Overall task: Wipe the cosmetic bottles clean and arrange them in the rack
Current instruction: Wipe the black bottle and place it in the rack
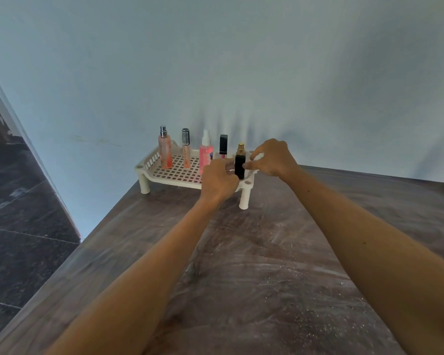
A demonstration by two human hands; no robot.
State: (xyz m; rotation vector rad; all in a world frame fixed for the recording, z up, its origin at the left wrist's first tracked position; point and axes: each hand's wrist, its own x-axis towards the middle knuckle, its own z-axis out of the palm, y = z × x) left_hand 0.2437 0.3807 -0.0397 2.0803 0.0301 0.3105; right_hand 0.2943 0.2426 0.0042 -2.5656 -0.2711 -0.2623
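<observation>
Hands at rack | my left hand (217, 179) and right hand (272, 157), fingers curled, pinch small black square glass bottle with gold sprayer (240, 163), upright at cream plastic rack (169, 172) right end | likely light, slick, breakable: hold body, not sprayer

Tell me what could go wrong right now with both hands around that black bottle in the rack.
The black bottle with the gold sprayer stands at the rack's front right corner, so a nudge from the left hand or right hand might tip it off. The pink spray bottle stands close behind and could topple too.
</observation>
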